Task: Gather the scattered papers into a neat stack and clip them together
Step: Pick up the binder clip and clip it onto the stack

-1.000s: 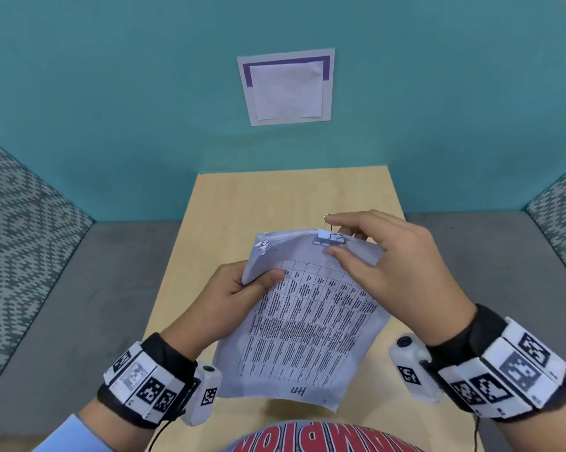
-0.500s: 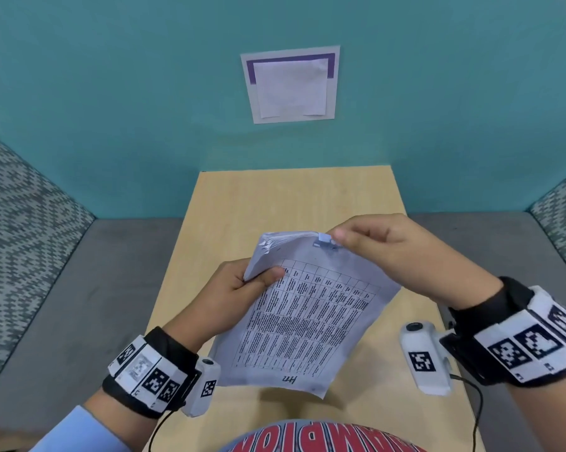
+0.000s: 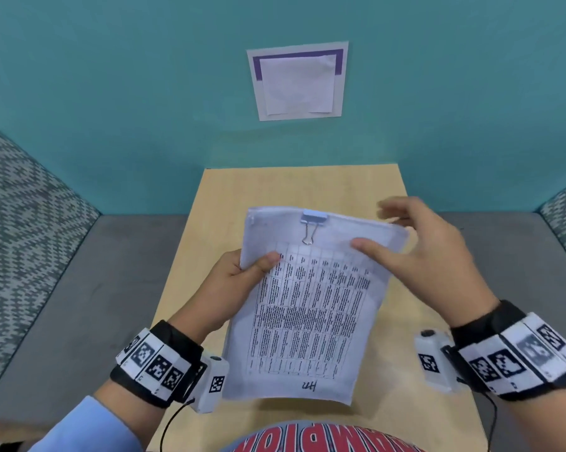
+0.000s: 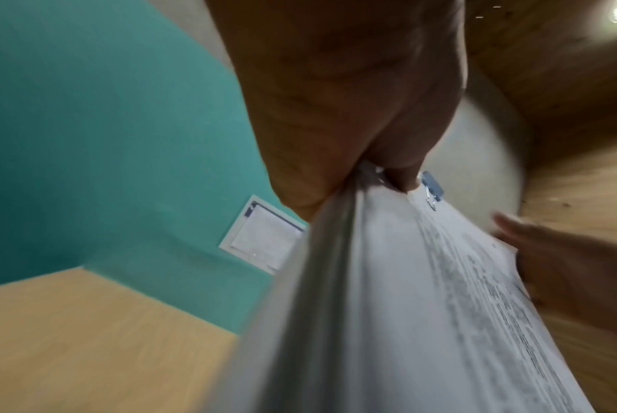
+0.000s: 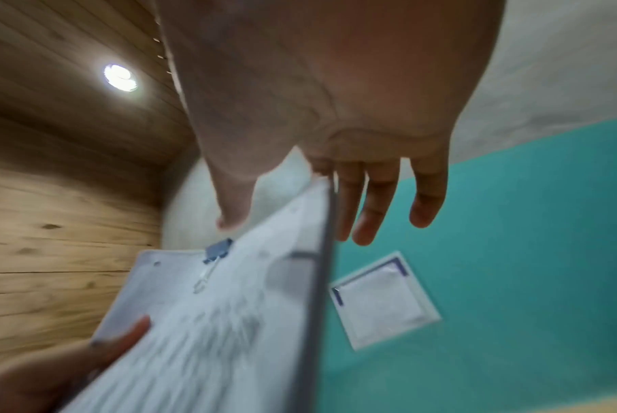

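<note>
Left hand (image 3: 232, 282) has the stack of papers (image 3: 307, 308) pinched at its 9 o'clock edge, thumb on top of the printed table and fingers curled under. Right hand (image 3: 422, 256) isn't clamping anything now — thumb lies flat on the sheet near the 2 o'clock corner, the other fingers spread loose behind the top edge, so it's steadying rather than holding.

What changed: half a second back those right fingers were pinched on the binder clip (image 3: 313, 220), working it onto the top edge. Now they've let go and slid off toward 3 o'clock, and the clip sits at 12 o'clock on the stack by itself, wire handle folded down flat on the page. The left-side corner that was fanned out before looks squared up too.

So I'd say the clipping is basically done. The stack is held up over the wooden table (image 3: 307, 187), not resting on it — probably just needs setting down.
</note>
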A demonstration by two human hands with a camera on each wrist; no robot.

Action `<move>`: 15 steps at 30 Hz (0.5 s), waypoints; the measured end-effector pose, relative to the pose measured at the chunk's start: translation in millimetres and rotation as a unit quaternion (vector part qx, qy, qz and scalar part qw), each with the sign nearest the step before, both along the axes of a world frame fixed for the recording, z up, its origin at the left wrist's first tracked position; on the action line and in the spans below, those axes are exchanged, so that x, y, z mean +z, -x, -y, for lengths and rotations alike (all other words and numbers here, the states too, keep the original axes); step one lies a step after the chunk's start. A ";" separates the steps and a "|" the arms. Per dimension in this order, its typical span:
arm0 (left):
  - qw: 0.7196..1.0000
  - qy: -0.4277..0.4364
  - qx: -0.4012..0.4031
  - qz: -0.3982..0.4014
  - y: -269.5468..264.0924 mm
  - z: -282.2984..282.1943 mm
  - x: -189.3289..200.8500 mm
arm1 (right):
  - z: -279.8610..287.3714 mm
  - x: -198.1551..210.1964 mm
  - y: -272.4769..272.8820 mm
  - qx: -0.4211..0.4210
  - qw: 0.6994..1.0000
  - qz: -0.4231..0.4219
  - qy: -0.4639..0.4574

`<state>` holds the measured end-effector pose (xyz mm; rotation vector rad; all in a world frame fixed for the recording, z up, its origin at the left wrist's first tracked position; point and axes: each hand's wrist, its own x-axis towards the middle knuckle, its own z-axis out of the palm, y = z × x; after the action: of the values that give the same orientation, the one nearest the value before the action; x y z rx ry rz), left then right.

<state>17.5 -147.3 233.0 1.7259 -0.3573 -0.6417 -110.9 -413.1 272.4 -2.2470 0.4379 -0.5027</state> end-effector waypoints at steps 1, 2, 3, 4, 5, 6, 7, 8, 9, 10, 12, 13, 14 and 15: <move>1.000 0.018 0.015 -0.016 -3.7 -0.6 -1.8 | 4.1 -9.7 5.4 -0.020 0.996 -0.014 -0.082; 0.998 0.034 0.030 -0.032 -8.0 0.0 -4.9 | 4.7 -23.1 9.1 -0.007 0.981 -0.043 -0.192; 0.997 0.048 0.041 -0.054 -12.0 1.9 -8.7 | 3.2 -39.8 12.5 0.036 0.948 -0.085 -0.305; 0.994 0.058 0.046 -0.080 -16.3 5.0 -14.3 | -0.4 -57.4 15.9 0.077 0.903 -0.125 -0.403; 0.990 0.073 0.047 -0.112 -20.7 8.4 -21.0 | -3.3 -77.0 17.2 0.096 0.865 -0.148 -0.469; 0.986 0.081 0.047 -0.140 -26.6 10.6 -31.1 | -5.9 -96.1 16.3 0.100 0.840 -0.152 -0.511; 0.982 0.079 0.046 -0.165 -31.1 11.2 -43.9 | -8.3 -112.8 14.0 0.095 0.829 -0.147 -0.531; 0.979 0.064 0.046 -0.190 -33.2 9.7 -58.8 | -9.0 -130.2 10.5 0.076 0.829 -0.138 -0.537; 0.974 0.037 0.043 -0.221 -33.2 6.6 -77.1 | -11.2 -143.5 7.2 0.053 0.829 -0.130 -0.542; 0.968 -0.006 0.035 -0.247 -31.9 2.3 -98.5 | -12.6 -156.4 3.8 0.029 0.825 -0.124 -0.551; 0.962 -0.070 -0.005 -0.264 -21.1 -6.4 -136.8 | -15.1 -179.6 -2.4 -0.014 0.815 -0.132 -0.564; 0.961 -0.090 -0.016 -0.261 -14.7 -10.5 -153.9 | -16.0 -189.5 -4.9 -0.026 0.812 -0.153 -0.563; 0.958 -0.105 -0.003 -0.266 -9.5 -13.7 -168.0 | -17.2 -198.0 -7.4 -0.035 0.806 -0.185 -0.561; 0.955 -0.117 0.019 -0.271 -5.6 -16.4 -178.6 | -18.9 -203.6 -9.3 -0.039 0.799 -0.214 -0.560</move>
<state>23.0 -130.9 54.4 1.6882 0.1433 -1.1286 -101.5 -394.2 68.7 -1.1400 0.7968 0.2448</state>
